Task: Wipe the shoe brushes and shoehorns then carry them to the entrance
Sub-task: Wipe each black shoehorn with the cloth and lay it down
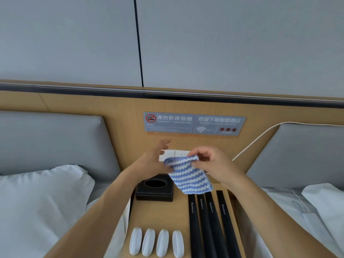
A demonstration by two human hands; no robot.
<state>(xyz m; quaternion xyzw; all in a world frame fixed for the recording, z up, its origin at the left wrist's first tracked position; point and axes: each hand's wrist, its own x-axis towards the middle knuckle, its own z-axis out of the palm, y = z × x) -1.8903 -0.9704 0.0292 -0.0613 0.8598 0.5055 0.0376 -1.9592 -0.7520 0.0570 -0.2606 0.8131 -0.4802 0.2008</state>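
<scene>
While both hands, right [212,164] pinching and left [158,157] loosely gripping, spread the blue-and-white striped knitted cloth [188,175] ready for wiping, four white oval shoe brushes [157,243] and four black shoehorns [210,226] lie lined up on the wooden surface [158,215] below.

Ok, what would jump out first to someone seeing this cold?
The striped cloth, held up mid-frame by both hands: the right hand pinches its top edge, the left hand is at its left corner. Below on the nightstand lie four black shoehorns side by side, with four white brushes in a row to their left.
</scene>
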